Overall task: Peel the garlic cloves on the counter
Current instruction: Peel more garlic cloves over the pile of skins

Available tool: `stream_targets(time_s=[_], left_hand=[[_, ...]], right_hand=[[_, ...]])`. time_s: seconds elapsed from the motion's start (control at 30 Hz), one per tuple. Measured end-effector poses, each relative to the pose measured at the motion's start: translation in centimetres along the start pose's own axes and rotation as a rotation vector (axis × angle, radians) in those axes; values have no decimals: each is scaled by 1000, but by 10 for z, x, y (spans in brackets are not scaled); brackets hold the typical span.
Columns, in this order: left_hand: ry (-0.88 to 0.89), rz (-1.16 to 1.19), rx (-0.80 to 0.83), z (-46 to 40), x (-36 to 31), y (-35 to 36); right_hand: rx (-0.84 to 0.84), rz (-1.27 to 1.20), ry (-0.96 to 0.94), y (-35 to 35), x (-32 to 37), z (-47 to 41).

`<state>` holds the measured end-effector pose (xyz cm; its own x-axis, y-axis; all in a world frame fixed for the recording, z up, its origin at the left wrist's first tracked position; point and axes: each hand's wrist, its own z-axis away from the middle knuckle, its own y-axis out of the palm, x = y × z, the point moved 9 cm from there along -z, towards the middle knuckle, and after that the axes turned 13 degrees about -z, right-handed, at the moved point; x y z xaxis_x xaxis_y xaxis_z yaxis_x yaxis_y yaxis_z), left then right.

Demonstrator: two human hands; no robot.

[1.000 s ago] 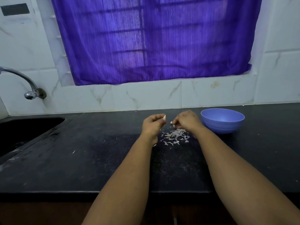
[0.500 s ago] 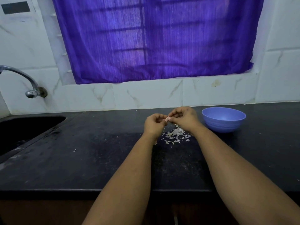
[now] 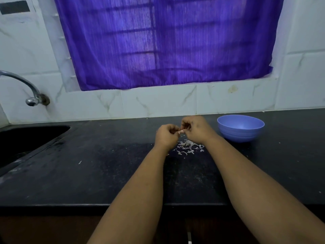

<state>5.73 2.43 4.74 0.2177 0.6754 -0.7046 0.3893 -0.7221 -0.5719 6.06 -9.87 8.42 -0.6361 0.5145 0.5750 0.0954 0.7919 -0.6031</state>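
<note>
A garlic clove is being pinched between both hands' curled fingers, above the desk.

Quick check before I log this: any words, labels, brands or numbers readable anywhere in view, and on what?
None can be read.
Blue bowl: plain ridged wall, no print or brand visible.
Dark plate on the wall, top left: no lettering can be made out on it.
Tap, purple curtain, wall tiles and black counter: no text or signs.
</note>
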Motion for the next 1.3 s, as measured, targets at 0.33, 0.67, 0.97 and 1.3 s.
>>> stream_targets(time_s=[0.33,0.67,0.97,1.3], left_hand=[[-37,50,-4,2,3,-3],[-137,373,58,3,7,9],[-219,632,80,-1,12,16],[-235,409,54,-1,15,14]], right_hand=[[53,43,-20,8,2,0],[43,-53,131,12,-15,-1],[-92,-188,248,-6,-24,5],[-149,-34,354,-30,-35,12]])
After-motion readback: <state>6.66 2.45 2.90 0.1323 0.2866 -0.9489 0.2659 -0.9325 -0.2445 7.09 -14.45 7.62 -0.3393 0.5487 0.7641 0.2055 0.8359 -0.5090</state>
